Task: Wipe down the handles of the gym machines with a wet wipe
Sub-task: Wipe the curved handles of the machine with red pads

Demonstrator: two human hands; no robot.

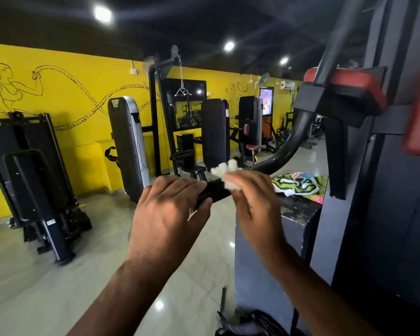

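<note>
A black curved machine handle (214, 190) runs from the machine at the right down toward me at centre frame. My left hand (170, 214) grips the near end of this handle, fingers wrapped round it. My right hand (252, 202) pinches a crumpled white wet wipe (224, 173) against the handle just beyond my left hand. The part of the handle under both hands is hidden.
The machine's dark frame (374, 190) and red pads (357, 83) fill the right side. A striped towel (298, 183) lies on a dark ledge behind the handle. Other black gym machines (129, 141) stand along the yellow wall. Tiled floor (58, 287) lies open at lower left.
</note>
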